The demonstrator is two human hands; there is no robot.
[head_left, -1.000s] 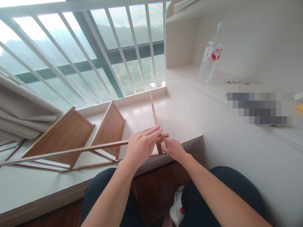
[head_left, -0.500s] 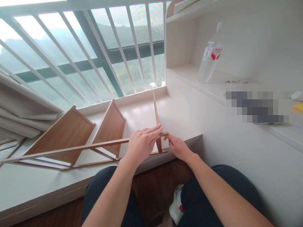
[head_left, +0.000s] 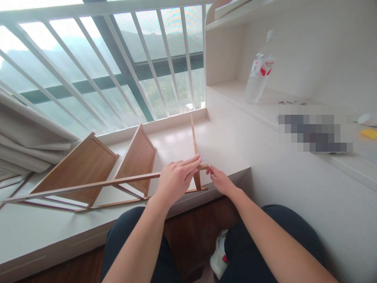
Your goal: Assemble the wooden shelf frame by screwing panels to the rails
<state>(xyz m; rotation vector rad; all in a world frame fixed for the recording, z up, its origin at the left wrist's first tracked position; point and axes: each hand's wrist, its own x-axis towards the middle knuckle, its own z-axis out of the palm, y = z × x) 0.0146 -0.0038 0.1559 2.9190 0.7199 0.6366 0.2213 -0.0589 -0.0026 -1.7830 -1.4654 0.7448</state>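
Observation:
A wooden rack frame (head_left: 88, 184) lies on its side on the pale window ledge (head_left: 224, 149), with two brown shelf panels (head_left: 79, 165) tilted up toward the window. My left hand (head_left: 175, 179) rests over the long upper rail near its right end, fingers stretched across it. My right hand (head_left: 219, 181) touches the tip of that rail at the frame's right corner, fingers pinched at the joint. An upright end slat (head_left: 193, 137) runs back from that corner toward the window.
White window bars (head_left: 118, 59) stand behind the ledge. A clear plastic bottle (head_left: 259, 74) stands on a raised shelf at the right, with small loose pieces (head_left: 290, 102) beside it. Folded curtain fabric (head_left: 26, 137) lies at the left. My knees and a shoe are below.
My right hand has slid up from the lower corner of the frame to the end of the upper rail. The left hand stays on the rail.

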